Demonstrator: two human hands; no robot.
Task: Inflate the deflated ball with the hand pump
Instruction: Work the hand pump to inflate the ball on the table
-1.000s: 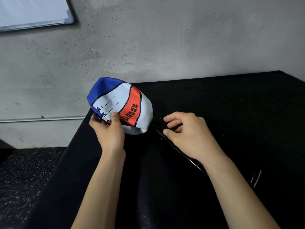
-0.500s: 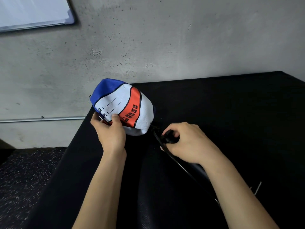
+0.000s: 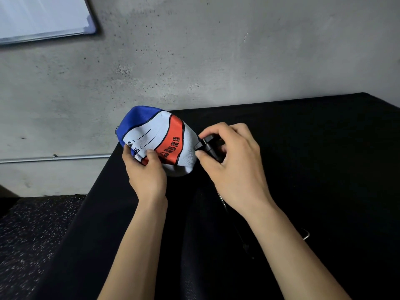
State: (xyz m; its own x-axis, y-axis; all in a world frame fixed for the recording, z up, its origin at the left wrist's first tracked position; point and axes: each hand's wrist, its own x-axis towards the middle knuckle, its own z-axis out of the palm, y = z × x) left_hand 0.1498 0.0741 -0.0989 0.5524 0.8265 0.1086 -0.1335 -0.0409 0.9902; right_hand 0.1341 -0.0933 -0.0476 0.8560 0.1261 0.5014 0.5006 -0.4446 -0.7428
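The deflated ball (image 3: 160,137) is blue, white and orange with black print, caved in and folded. My left hand (image 3: 145,169) grips its lower left edge, thumb on the printed panel, holding it above the black table. My right hand (image 3: 233,163) pinches the black pump nozzle (image 3: 206,146) and holds its tip against the ball's right side. A thin black hose (image 3: 223,202) runs down from under that hand; the pump body is hard to tell apart from the dark surface.
The black table (image 3: 313,148) stands against a grey concrete wall (image 3: 216,61). A whiteboard corner (image 3: 43,16) is at the top left. A speckled dark floor (image 3: 28,234) lies to the left. A small metal hook (image 3: 306,234) lies on the table by my right forearm.
My right hand picked up the nozzle from the table and raised it up to the ball's right side. My left hand kept its hold, with the ball barely shifted.
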